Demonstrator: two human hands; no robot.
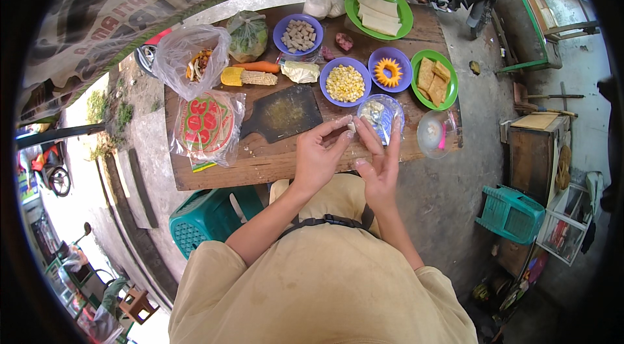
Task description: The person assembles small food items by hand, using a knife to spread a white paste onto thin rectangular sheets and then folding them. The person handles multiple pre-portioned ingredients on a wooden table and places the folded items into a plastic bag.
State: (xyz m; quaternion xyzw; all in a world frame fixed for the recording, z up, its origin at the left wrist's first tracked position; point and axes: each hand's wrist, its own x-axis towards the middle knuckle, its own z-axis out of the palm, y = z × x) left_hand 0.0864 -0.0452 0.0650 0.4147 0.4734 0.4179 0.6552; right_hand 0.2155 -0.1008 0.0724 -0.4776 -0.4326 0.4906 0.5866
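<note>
Over the front edge of the table, my left hand (318, 154) pinches a small pale piece (351, 127) that looks like a garlic clove, partly hidden by the fingertips. Close beside it is my right hand (380, 172), its fingers stretched and spread, one fingertip near the piece. Just beyond the right fingers sits a blue-and-white bowl (395, 107) with pale pieces in it, partly covered by the hand. Left of it stands a purple bowl of corn kernels (345, 83). A dark cutting board (284, 114) with crumbs on it lies beyond my left hand.
The wooden table (273, 165) also bears a partly stripped corn cob (249, 77), a carrot (259, 66), bagged greens (247, 37), a bowl of greyish cubes (299, 35), green plates (433, 79) and a clear tub (429, 135). Green stools (207, 217) stand nearby.
</note>
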